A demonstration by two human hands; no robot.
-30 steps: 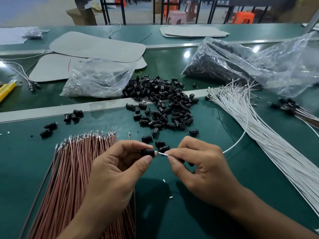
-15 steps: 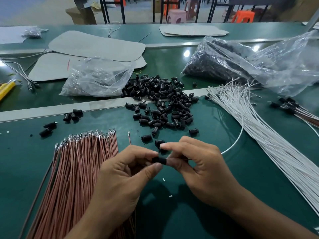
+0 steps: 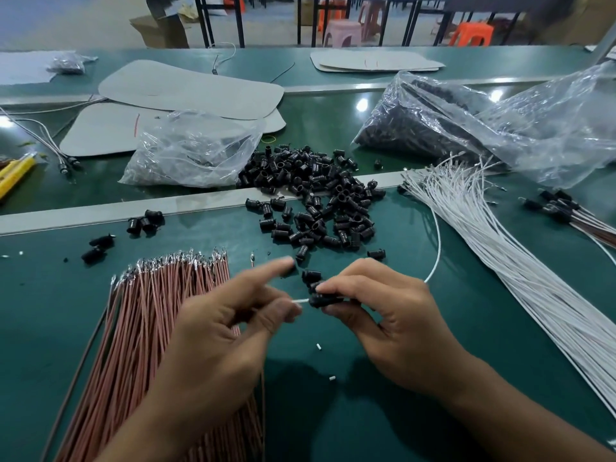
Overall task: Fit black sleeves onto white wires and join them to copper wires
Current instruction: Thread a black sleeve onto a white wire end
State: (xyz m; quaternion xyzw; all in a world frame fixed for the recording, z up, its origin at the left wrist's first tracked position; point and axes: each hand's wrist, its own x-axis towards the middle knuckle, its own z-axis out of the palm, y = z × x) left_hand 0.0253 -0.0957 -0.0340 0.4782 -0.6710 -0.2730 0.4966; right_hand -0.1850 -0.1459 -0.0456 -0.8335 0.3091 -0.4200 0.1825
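A: What are the hands doing?

B: The right hand (image 3: 393,325) pinches a black sleeve (image 3: 321,300) between thumb and fingertips. A white wire (image 3: 436,241) runs through it, its end poking out toward the left hand (image 3: 213,345). That hand is blurred: forefinger straight and lifted, thumb at the wire's tip. I cannot tell whether it grips the tip.

A: Why are the copper wires (image 3: 150,328) right by the left hand?

B: Probably for the joining step, with their metal ends fanned away for easy picking. Beyond them, the loose sleeves (image 3: 316,201) lie within reach of both hands. The white wires (image 3: 500,248) are on the right, and the bags (image 3: 193,155) behind look like refill stock.
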